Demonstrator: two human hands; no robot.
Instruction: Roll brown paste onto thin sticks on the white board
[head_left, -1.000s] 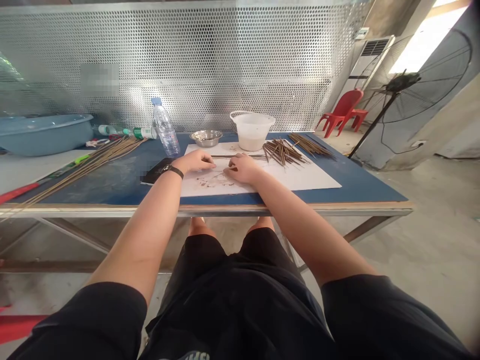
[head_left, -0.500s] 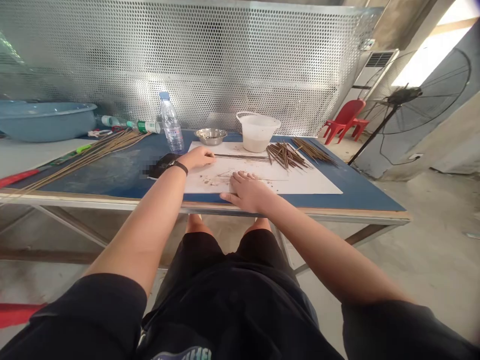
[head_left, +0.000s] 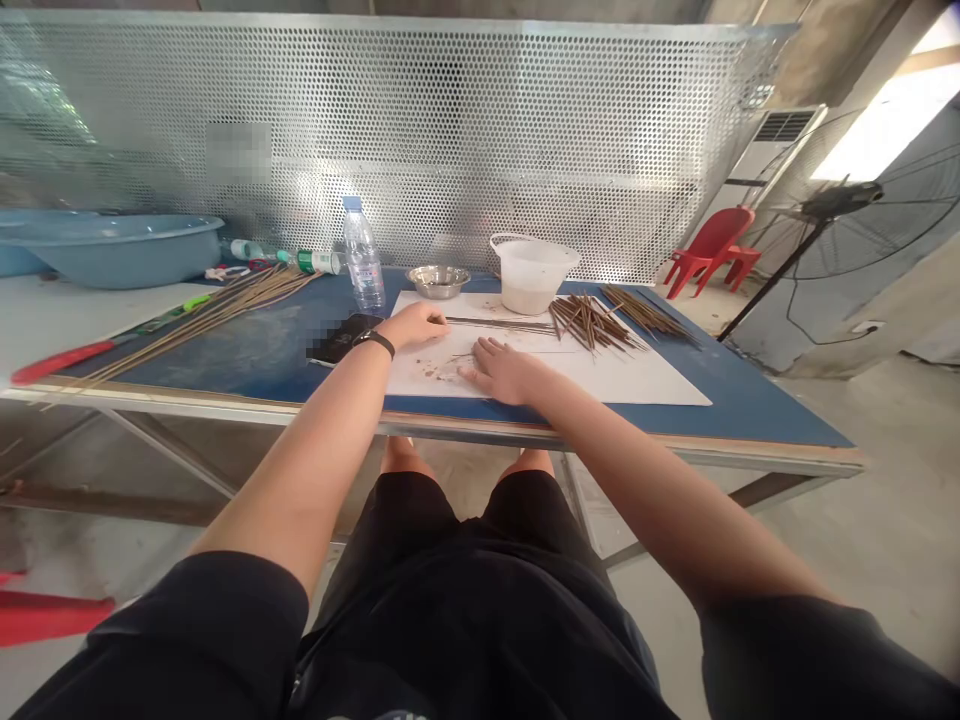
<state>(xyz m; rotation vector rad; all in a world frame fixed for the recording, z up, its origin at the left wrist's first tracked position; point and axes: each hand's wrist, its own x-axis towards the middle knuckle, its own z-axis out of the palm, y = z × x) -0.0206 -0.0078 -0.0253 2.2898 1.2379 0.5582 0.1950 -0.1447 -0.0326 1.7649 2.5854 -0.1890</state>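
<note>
1. Basin (head_left: 150, 250), far left; canes (head_left: 225, 310) stretch to the near edge.
2. Phone (head_left: 346, 338) beside the left wrist; bottle (head_left: 364, 265) upright beyond.
3. Left hand (head_left: 416, 326): fingers curled at the rods' (head_left: 499, 323) left end; cannot tell if gripping. Bowl (head_left: 439, 282) beyond.
4. Right hand (head_left: 506, 372): laid open on the board (head_left: 637, 380), gripping nothing visible, nearer than the rods.
5. Bucket (head_left: 532, 275) beyond the rods; pile (head_left: 596, 322) crowds their right end.
6. Bundle (head_left: 652, 312), farther right.
</note>
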